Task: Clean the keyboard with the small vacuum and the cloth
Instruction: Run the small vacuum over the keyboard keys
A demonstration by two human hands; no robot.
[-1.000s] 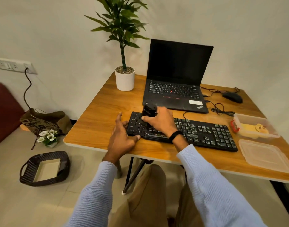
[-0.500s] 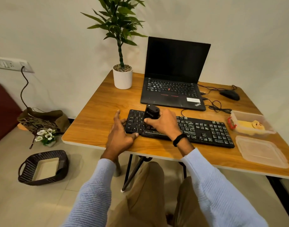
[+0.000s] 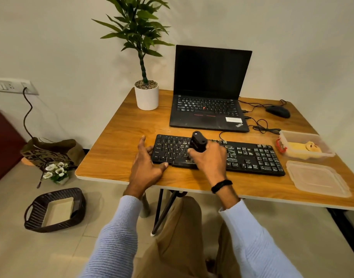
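Where the keyboard lies: keyboard [image 3: 252, 157] flat on the near half of the bench [image 3: 120, 149], just near of the laptop [image 3: 208, 109].
Vacuum: small vacuum [image 3: 198, 142], black, upright with a slight tilt, nozzle down over the left-centre keys; contact with the keys cannot be told.
Right hand: right hand [image 3: 209, 159], fingers curled round the vacuum's lower body.
Left hand: left hand [image 3: 146, 167], spread at the keyboard's left end, thumb against its near edge; it steadies and grips nothing.
Cloth: yellow cloth [image 3: 300, 148], as it seems, in an open clear tub [image 3: 324, 145] at the right of the bench, well apart from both hands; lid [image 3: 318, 177] lies near of it.
Handling, keyboard: judged light, rigid plastic, liable to slide on smooth wood; brace it at an end or the near edge, not by the keycaps.
Handling, vacuum: judged light and hard-shelled; hold low on the body for control.
Stage: vacuum pass; right half and cloth wipe judged outstanding.
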